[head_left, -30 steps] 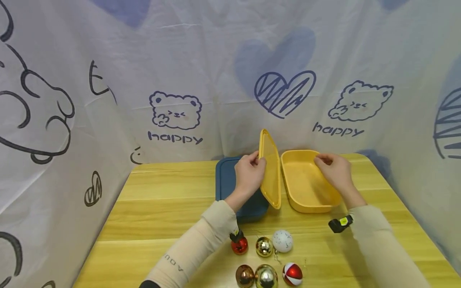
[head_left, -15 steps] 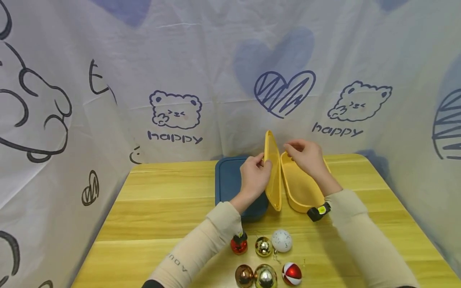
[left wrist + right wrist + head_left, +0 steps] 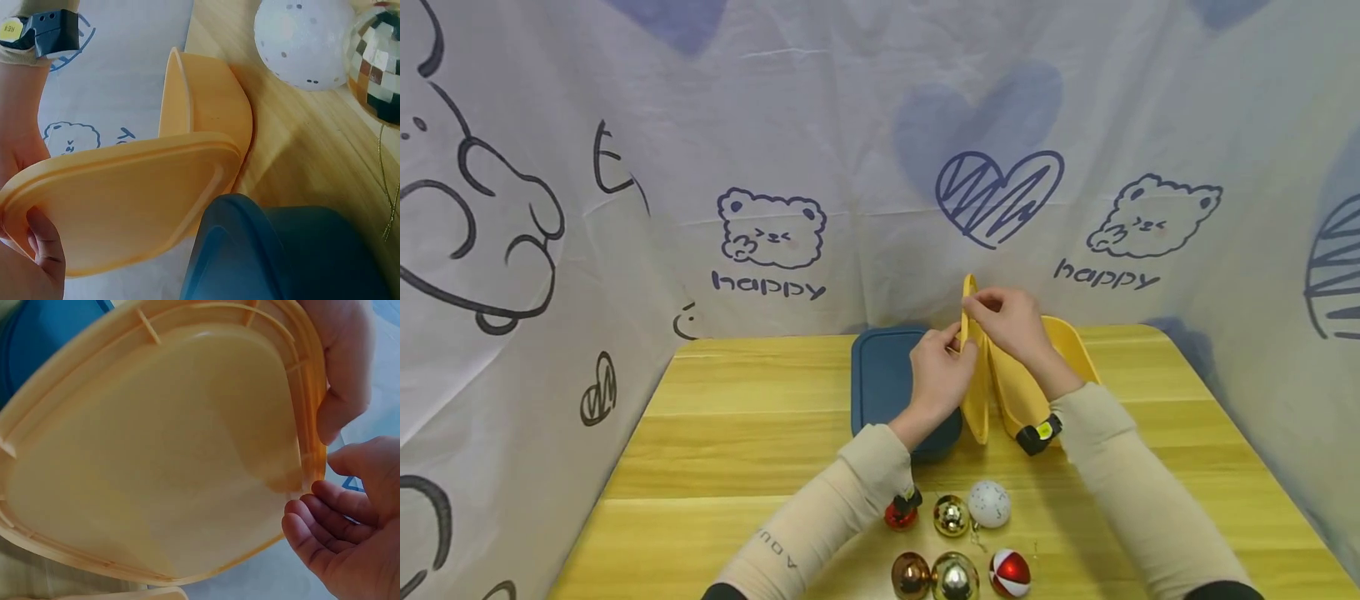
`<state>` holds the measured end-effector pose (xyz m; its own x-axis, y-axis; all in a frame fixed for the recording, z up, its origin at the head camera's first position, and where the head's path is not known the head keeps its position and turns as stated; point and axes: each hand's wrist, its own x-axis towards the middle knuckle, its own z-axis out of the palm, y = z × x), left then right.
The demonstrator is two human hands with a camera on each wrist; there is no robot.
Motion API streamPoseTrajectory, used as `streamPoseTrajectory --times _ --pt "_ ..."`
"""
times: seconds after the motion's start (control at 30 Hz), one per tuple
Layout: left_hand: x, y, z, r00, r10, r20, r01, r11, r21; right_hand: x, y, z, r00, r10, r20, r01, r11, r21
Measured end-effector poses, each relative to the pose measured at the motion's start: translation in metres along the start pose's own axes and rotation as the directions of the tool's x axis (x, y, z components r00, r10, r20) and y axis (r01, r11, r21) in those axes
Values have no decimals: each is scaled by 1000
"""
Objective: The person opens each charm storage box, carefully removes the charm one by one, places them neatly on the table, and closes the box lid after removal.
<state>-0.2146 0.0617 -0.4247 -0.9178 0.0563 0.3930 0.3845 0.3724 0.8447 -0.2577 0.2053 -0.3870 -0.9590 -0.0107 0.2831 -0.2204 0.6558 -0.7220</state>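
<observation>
A yellow lid (image 3: 976,396) stands nearly upright on its edge between a yellow food container (image 3: 1078,354) and a blue lidded container (image 3: 883,375). My left hand (image 3: 942,375) grips the lid's far part, its thumb on the smooth outer face in the left wrist view. At the lid's far upper edge, my right hand (image 3: 1015,325) pinches the rim with thumb and fingertips. The right wrist view shows the ribbed underside of the lid (image 3: 156,450), with the right hand (image 3: 350,519) at its edge. My right forearm partly covers the yellow container, whose visible interior holds nothing.
Several ball ornaments lie in front: a red one (image 3: 901,515), a mirrored gold one (image 3: 951,516), a white speckled one (image 3: 989,504), a copper one (image 3: 911,575), a large gold one (image 3: 955,577) and a red-white one (image 3: 1010,572). A printed cloth (image 3: 880,125) hangs behind.
My right hand has moved left from the yellow container's far rim to the lid's edge. The left hand has shifted the lid slightly right and turned it more edge-on.
</observation>
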Motion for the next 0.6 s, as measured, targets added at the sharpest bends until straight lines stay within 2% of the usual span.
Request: streamPoseTrajectory --times 0.17,0.4,0.6 --pt "0 4 2 1000 1 21 -1 1000 -7 1 0 0 1000 6 -12 -6 1000 0" --pt "-1 7 2 995 -40 94 47 996 -76 0 -1 -3 997 49 -55 -50 999 -5" --pt "-2 9 4 989 -58 133 71 993 -92 -5 0 -8 991 88 -103 -86 996 22"
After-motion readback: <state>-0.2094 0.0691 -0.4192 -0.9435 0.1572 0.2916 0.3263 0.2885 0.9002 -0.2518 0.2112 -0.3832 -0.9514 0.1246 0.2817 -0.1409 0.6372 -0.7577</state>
